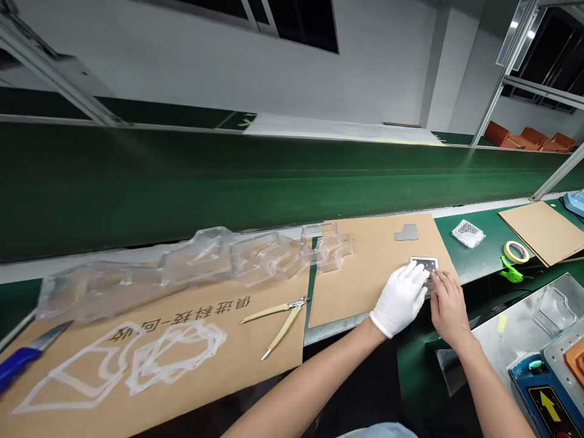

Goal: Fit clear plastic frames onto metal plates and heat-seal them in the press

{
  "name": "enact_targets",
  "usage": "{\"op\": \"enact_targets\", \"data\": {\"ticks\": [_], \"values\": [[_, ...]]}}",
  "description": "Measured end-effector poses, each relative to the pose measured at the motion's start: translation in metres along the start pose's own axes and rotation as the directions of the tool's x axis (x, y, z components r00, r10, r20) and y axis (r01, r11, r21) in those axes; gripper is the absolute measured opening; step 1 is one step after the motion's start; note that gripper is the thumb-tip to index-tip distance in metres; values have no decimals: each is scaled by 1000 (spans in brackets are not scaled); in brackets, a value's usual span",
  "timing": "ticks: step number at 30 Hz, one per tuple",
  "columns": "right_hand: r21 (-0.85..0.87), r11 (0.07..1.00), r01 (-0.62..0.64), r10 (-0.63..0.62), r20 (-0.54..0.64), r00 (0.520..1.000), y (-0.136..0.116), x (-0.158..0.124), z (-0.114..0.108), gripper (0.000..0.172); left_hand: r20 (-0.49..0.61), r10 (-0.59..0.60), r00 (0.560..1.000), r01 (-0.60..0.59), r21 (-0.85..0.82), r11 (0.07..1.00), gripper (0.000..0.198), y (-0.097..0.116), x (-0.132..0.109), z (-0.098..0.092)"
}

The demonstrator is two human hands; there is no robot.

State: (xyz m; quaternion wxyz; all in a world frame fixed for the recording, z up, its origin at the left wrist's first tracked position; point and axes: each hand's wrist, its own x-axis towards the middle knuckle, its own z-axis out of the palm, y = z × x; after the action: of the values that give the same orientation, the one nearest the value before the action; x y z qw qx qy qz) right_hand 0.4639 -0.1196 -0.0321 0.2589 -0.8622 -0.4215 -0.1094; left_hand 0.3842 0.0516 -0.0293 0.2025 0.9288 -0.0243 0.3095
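In the head view, my left hand (402,298), in a white glove, is closed on the near-left side of a small flat rectangular piece (425,263). The piece has a pale frame and a dark face with small spots; its exact kind does not show. My bare right hand (449,307) pinches the same piece from its right side. Fingers of both hands cover its near part. Beyond it, a grey notched flat plate (406,232) lies on the brown cardboard sheet (351,304).
Clear plastic trays (201,261) line the back left. Pliers (283,316), a blue-handled knife (27,359) and white plastic offcuts (176,356) lie on cardboard. Rightward are a bagged stack (468,233), tape roll (516,252), green scissors (511,271) and a blue machine (542,389).
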Motion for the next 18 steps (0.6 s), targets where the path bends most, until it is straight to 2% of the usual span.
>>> {"op": "enact_targets", "data": {"ticks": [2, 4, 6, 8, 10, 11, 13, 16, 17, 18], "values": [[-135, 990, 41, -34, 54, 998, 2, 3, 17, 51, 131, 67, 989, -78, 79, 994, 43, -14, 12, 8], [-199, 979, 47, -31, 85, 996, 7, 2, 26, 57, 239, 49, 970, -82, 132, 988, 46, -28, 15, 13], [-213, 976, 48, -28, 95, 995, 11, -1, 29, 63, 261, -87, 961, 36, 197, 980, 50, -42, 12, 11], [-196, 979, 47, -28, 97, 995, 11, -2, 29, 66, 221, -264, 939, 201, 273, 941, 54, -53, 10, 3], [-171, 985, 34, -17, 100, 995, 8, -1, 30, 69, 172, -337, 926, 275, 309, 911, 54, -59, 11, -6], [-165, 986, 19, -2, 103, 995, 6, 0, 30, 69, 163, -311, 936, 253, 300, 920, 51, -59, 14, -9], [-157, 987, -18, 37, 120, 992, 0, 0, 29, 70, 181, -171, 969, 126, 235, 964, 46, -57, 19, -10], [-120, 992, -46, 66, 167, 984, -10, 0, 25, 71, 265, 35, 964, -62, 93, 994, 45, -52, 23, -4], [-97, 995, -38, 55, 178, 982, -11, -1, 22, 73, 284, 51, 957, -71, 59, 996, 45, -51, 23, -2], [-72, 997, -34, 47, 189, 981, -12, -2, 19, 72, 277, 10, 961, -24, 47, 999, 46, -52, 23, -1]]}}
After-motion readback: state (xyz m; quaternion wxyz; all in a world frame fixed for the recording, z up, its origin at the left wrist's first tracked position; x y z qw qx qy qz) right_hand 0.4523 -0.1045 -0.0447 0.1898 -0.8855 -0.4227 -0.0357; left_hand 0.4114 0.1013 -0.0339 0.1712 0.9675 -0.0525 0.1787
